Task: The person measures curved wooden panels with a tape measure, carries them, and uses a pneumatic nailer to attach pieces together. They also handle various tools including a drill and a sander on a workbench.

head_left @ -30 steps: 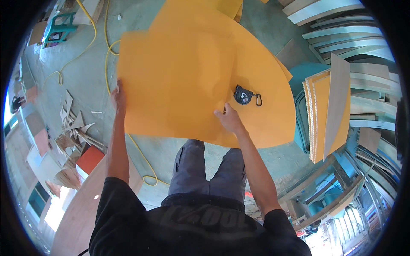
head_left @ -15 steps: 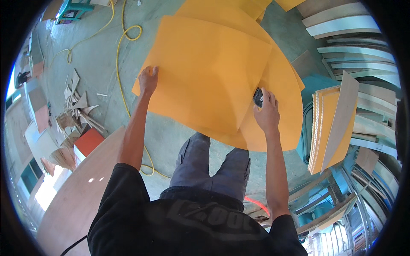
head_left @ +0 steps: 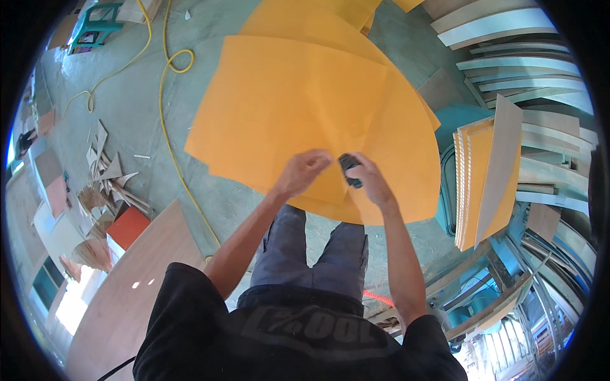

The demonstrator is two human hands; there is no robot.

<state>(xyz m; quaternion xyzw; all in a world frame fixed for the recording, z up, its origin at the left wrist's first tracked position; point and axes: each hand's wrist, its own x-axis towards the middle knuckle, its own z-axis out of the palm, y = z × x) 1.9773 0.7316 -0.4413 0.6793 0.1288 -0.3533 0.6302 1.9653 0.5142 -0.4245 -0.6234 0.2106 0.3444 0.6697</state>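
Two overlapping yellow-orange sheets [head_left: 273,101] lie in front of me, the upper one set askew. Held over their near part is a small black tape measure [head_left: 350,170], with my right hand [head_left: 372,181] closed around its right side. My left hand [head_left: 304,173] hovers just left of it, a small gap between the two. Its fingers point toward the tape measure, but motion smears them, so their grip is unclear. No drawn-out blade can be made out.
A yellow hose [head_left: 166,120] winds across the floor at left, near wood offcuts [head_left: 105,159] and a red-orange box [head_left: 128,227]. A curved wooden panel [head_left: 136,286] lies at lower left. Stacked yellow boards [head_left: 473,184] stand at right, with curved strips [head_left: 521,70] behind.
My left hand has left the sheet's left edge and come right, close to the tape measure. My right hand has brought the tape measure left and nearer to me.
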